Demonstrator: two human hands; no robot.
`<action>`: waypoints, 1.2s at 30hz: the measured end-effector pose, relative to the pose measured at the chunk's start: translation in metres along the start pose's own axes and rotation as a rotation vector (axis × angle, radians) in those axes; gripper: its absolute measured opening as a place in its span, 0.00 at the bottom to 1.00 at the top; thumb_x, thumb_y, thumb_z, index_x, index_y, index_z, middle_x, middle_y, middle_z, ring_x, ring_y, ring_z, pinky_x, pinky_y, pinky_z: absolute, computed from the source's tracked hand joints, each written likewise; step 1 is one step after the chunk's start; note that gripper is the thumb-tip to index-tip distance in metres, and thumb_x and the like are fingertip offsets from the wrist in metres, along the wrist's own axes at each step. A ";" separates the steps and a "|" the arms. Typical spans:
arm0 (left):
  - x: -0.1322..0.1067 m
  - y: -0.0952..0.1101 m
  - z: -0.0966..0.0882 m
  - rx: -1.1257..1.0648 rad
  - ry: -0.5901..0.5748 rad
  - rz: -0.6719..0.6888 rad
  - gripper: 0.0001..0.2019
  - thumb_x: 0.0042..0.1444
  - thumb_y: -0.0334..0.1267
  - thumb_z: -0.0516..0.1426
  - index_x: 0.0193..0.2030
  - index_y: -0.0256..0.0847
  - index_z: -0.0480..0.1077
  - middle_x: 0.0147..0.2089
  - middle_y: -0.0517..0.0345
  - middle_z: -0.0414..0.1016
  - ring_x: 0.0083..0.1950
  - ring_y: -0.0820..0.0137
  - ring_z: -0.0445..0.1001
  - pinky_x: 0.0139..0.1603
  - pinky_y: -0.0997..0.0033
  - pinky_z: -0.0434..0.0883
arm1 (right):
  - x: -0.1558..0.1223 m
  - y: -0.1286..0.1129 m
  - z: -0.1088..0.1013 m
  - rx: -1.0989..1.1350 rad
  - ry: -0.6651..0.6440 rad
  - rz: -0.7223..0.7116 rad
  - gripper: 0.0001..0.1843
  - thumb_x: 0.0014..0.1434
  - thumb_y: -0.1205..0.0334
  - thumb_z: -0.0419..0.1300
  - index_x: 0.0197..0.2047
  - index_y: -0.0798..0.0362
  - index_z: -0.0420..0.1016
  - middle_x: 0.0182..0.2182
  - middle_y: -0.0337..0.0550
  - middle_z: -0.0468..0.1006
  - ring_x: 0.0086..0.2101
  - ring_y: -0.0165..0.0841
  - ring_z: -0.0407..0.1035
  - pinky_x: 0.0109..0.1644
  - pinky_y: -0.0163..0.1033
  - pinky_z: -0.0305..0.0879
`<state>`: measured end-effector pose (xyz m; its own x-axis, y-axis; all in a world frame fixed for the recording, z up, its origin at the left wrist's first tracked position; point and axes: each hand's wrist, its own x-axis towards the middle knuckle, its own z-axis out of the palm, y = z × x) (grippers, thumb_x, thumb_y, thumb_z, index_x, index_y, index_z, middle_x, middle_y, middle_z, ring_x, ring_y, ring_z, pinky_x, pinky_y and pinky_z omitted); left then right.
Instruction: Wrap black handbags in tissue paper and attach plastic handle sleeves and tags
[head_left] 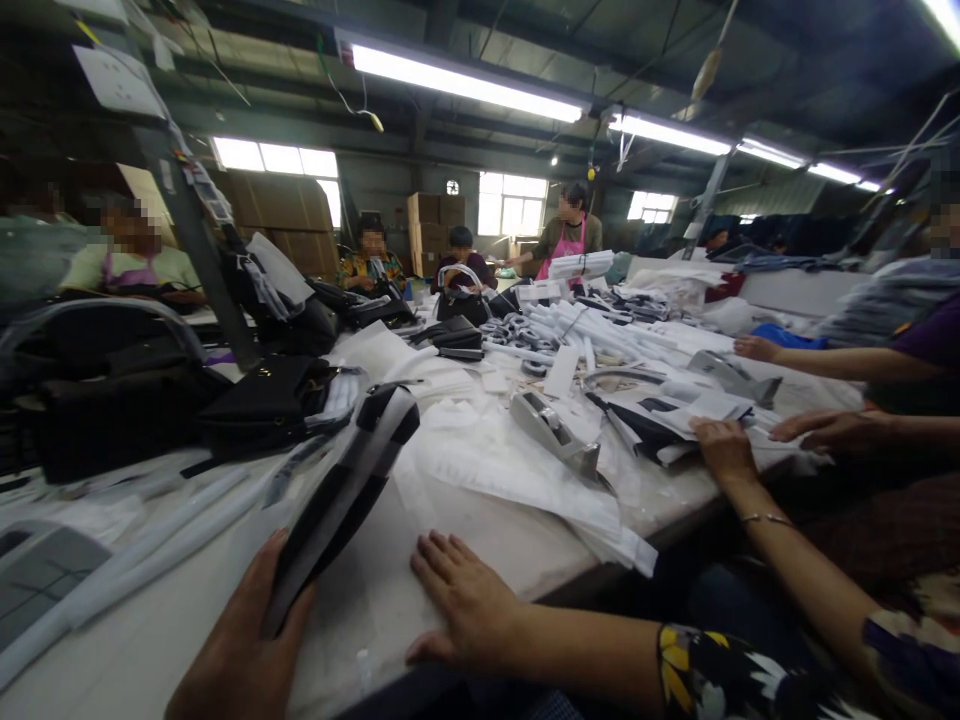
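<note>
My left hand is at the bottom left, closed round the lower end of a flat black bag in clear plastic. The bag tilts up and away from me over the white table. My right hand lies flat on the table beside it, fingers spread, holding nothing. Its fingertips rest near sheets of white wrapping paper. A floral sleeve covers my right forearm.
Black bags pile up at the left. A grey tape dispenser and white paper rolls sit mid-table. A co-worker's hand with a bracelet and other arms reach in from the right. Several people sit at the far end.
</note>
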<state>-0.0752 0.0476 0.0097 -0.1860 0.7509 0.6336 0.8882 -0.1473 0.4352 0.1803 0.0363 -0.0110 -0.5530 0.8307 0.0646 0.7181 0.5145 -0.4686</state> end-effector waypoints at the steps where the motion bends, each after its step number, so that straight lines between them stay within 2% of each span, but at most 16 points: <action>1: 0.002 0.003 -0.003 0.053 0.005 -0.053 0.29 0.64 0.51 0.54 0.71 0.63 0.52 0.59 0.57 0.76 0.42 0.54 0.80 0.30 0.62 0.72 | 0.003 -0.006 0.004 0.022 -0.002 -0.043 0.51 0.61 0.31 0.53 0.73 0.60 0.50 0.71 0.61 0.47 0.71 0.51 0.40 0.74 0.54 0.37; 3: 0.006 0.006 -0.007 0.131 -0.006 -0.152 0.28 0.64 0.54 0.52 0.70 0.60 0.57 0.56 0.55 0.78 0.41 0.53 0.80 0.30 0.61 0.71 | 0.017 -0.017 0.010 0.044 0.006 -0.109 0.51 0.61 0.30 0.52 0.73 0.60 0.51 0.71 0.61 0.50 0.70 0.51 0.42 0.74 0.53 0.37; 6: 0.009 0.002 -0.011 0.150 -0.047 -0.216 0.29 0.62 0.58 0.52 0.69 0.58 0.58 0.57 0.53 0.77 0.37 0.53 0.80 0.29 0.61 0.71 | 0.056 -0.025 0.017 0.032 0.039 -0.156 0.51 0.60 0.29 0.52 0.72 0.61 0.54 0.70 0.62 0.53 0.70 0.51 0.45 0.74 0.53 0.40; 9: 0.008 -0.012 -0.009 0.139 -0.086 -0.195 0.31 0.61 0.56 0.55 0.70 0.60 0.55 0.59 0.55 0.76 0.32 0.58 0.79 0.23 0.66 0.68 | 0.091 -0.027 0.017 0.026 0.061 -0.190 0.47 0.63 0.31 0.49 0.70 0.60 0.57 0.69 0.59 0.56 0.68 0.50 0.49 0.72 0.53 0.46; 11: 0.007 -0.024 -0.004 0.087 -0.072 -0.108 0.33 0.60 0.51 0.56 0.71 0.63 0.52 0.60 0.58 0.75 0.34 0.60 0.80 0.23 0.69 0.69 | 0.100 -0.027 0.013 0.029 0.103 -0.188 0.42 0.66 0.34 0.46 0.71 0.57 0.56 0.69 0.56 0.57 0.68 0.48 0.50 0.72 0.52 0.49; 13: 0.006 -0.033 0.003 0.021 -0.025 0.000 0.34 0.61 0.46 0.56 0.72 0.64 0.49 0.61 0.61 0.74 0.39 0.61 0.81 0.29 0.69 0.73 | 0.094 -0.025 0.011 0.008 0.154 -0.189 0.39 0.68 0.37 0.45 0.71 0.56 0.56 0.69 0.54 0.57 0.69 0.46 0.50 0.73 0.50 0.46; 15: 0.004 -0.035 0.007 -0.009 0.007 0.051 0.34 0.62 0.45 0.55 0.73 0.64 0.47 0.61 0.61 0.74 0.43 0.61 0.80 0.34 0.68 0.75 | 0.076 -0.023 0.012 -0.029 0.155 -0.220 0.39 0.68 0.37 0.47 0.70 0.55 0.58 0.69 0.53 0.58 0.69 0.45 0.50 0.74 0.50 0.41; 19: 0.004 -0.018 -0.001 0.103 -0.026 -0.061 0.30 0.64 0.50 0.55 0.71 0.58 0.53 0.58 0.57 0.77 0.38 0.61 0.81 0.29 0.69 0.71 | 0.049 -0.019 0.018 -0.047 0.049 -0.255 0.42 0.65 0.34 0.50 0.71 0.56 0.57 0.68 0.56 0.60 0.67 0.48 0.53 0.72 0.55 0.46; 22: 0.012 -0.002 -0.012 0.159 -0.011 -0.077 0.27 0.64 0.49 0.56 0.69 0.52 0.60 0.57 0.54 0.77 0.42 0.59 0.81 0.33 0.68 0.72 | 0.056 -0.020 0.022 -0.057 0.053 -0.237 0.40 0.67 0.37 0.50 0.70 0.58 0.57 0.68 0.58 0.60 0.68 0.48 0.52 0.72 0.55 0.48; 26: 0.022 0.005 -0.023 0.198 0.028 0.083 0.28 0.64 0.45 0.58 0.69 0.51 0.59 0.60 0.55 0.75 0.48 0.59 0.80 0.39 0.68 0.74 | 0.071 -0.026 0.026 -0.061 0.150 -0.269 0.34 0.69 0.44 0.52 0.66 0.61 0.64 0.65 0.60 0.64 0.66 0.48 0.56 0.71 0.54 0.52; 28: 0.022 0.006 -0.027 0.208 0.054 0.218 0.29 0.64 0.42 0.58 0.70 0.50 0.57 0.63 0.56 0.72 0.52 0.60 0.79 0.44 0.68 0.74 | 0.067 -0.028 0.023 -0.039 0.240 -0.372 0.27 0.70 0.48 0.51 0.62 0.60 0.69 0.61 0.56 0.70 0.62 0.44 0.63 0.69 0.50 0.56; 31: 0.013 0.010 -0.031 0.235 0.092 0.410 0.29 0.65 0.38 0.58 0.71 0.48 0.56 0.65 0.56 0.70 0.55 0.62 0.77 0.50 0.68 0.72 | 0.046 -0.031 0.012 0.004 0.363 -0.624 0.21 0.71 0.53 0.49 0.55 0.57 0.74 0.53 0.51 0.79 0.54 0.37 0.72 0.64 0.43 0.64; 33: 0.001 0.014 -0.031 0.250 0.105 0.508 0.27 0.65 0.35 0.57 0.70 0.47 0.58 0.65 0.56 0.70 0.56 0.62 0.77 0.51 0.67 0.72 | 0.028 -0.034 -0.001 0.015 0.404 -0.765 0.20 0.71 0.53 0.50 0.53 0.57 0.74 0.49 0.50 0.81 0.52 0.36 0.73 0.61 0.41 0.68; 36: -0.021 0.019 -0.024 0.247 0.083 0.587 0.24 0.66 0.32 0.55 0.68 0.46 0.62 0.66 0.55 0.69 0.58 0.62 0.75 0.52 0.65 0.73 | 0.008 -0.039 -0.026 0.038 0.423 -0.873 0.19 0.71 0.53 0.51 0.54 0.58 0.73 0.47 0.50 0.82 0.52 0.37 0.74 0.60 0.41 0.69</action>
<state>-0.0643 0.0139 0.0204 0.3372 0.5366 0.7735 0.9209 -0.3585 -0.1528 0.1591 0.0285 0.0311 -0.6816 0.1714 0.7114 0.1086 0.9851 -0.1332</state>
